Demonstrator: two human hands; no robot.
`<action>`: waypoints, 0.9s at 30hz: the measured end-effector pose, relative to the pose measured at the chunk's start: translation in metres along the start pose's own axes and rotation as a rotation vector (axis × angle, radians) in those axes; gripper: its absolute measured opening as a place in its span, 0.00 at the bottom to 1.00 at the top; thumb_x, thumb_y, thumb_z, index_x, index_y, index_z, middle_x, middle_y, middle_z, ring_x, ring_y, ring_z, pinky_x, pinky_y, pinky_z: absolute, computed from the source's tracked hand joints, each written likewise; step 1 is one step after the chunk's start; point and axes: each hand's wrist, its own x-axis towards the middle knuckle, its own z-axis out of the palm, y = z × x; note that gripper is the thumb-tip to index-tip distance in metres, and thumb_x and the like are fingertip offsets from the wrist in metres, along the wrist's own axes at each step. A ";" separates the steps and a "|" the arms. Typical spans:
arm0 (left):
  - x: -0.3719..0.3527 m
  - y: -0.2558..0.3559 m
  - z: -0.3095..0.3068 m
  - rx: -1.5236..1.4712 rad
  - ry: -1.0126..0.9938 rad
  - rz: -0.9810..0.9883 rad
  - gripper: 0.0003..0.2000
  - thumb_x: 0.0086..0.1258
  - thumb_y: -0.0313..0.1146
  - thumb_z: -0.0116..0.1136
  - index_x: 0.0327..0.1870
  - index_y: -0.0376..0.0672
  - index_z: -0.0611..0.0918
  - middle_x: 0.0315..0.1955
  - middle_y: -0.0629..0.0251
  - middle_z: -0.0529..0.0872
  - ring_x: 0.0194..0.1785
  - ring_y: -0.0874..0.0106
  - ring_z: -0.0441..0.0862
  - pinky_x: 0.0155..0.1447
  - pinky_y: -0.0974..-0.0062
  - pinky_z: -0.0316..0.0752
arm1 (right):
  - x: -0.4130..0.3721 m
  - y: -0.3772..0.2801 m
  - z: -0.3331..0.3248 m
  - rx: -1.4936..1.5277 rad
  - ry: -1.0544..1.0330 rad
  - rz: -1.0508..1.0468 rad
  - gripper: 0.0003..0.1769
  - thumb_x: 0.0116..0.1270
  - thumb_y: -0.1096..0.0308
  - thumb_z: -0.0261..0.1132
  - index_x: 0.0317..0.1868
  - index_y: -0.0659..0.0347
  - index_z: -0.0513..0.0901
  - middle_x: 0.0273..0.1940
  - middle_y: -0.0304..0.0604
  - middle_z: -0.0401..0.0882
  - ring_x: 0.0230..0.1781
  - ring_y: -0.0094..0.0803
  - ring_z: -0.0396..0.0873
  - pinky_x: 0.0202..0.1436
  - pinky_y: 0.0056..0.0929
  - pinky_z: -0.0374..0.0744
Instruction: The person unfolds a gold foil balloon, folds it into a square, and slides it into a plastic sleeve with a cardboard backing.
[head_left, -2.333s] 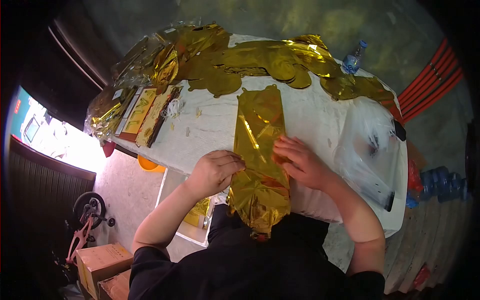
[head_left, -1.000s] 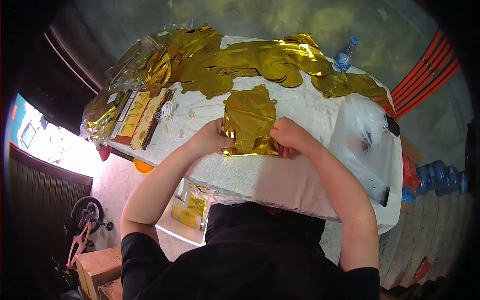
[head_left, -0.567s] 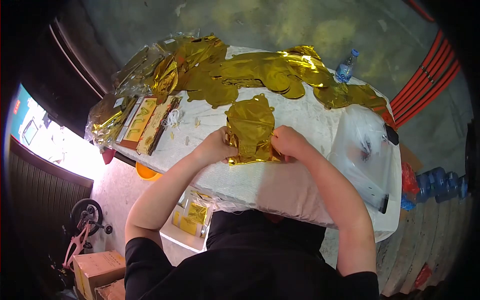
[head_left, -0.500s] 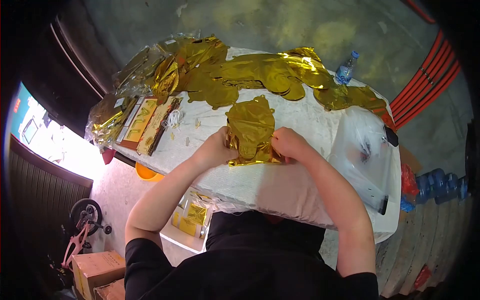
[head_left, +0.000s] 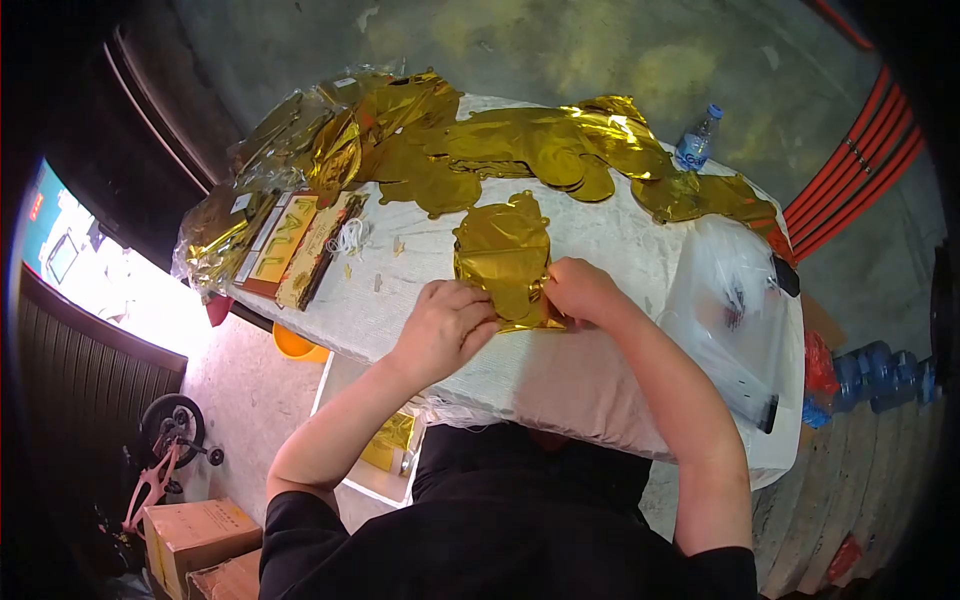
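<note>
A shiny gold foil piece (head_left: 503, 250) lies on the white-covered table in front of me, its lower edge folded over. My right hand (head_left: 580, 291) is closed on its lower right edge, fingers pinched. My left hand (head_left: 443, 327) is at the lower left of the foil, fingers bent and tips resting on its edge; whether they grip it is hidden. Beyond the foil, more flat gold foil pieces (head_left: 520, 140) are spread along the far side of the table.
At the left are printed card packs (head_left: 285, 240), white string (head_left: 350, 236) and foil in clear wrapping (head_left: 215, 240). A clear plastic bag pile (head_left: 722, 310) is at the right. A water bottle (head_left: 697, 138) stands at the far right edge. Below left is an open white box (head_left: 375, 498).
My left hand has moved from the foil's left side down and inward over its lower edge, its fingers more spread. My right hand has stayed nearly in place.
</note>
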 end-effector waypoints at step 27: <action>-0.003 0.000 0.006 -0.063 -0.078 -0.019 0.10 0.58 0.32 0.64 0.38 0.39 0.83 0.44 0.61 0.84 0.51 0.61 0.78 0.54 0.65 0.72 | 0.011 0.022 0.008 0.005 0.604 -0.493 0.12 0.63 0.61 0.63 0.35 0.62 0.77 0.36 0.46 0.80 0.38 0.45 0.79 0.40 0.39 0.75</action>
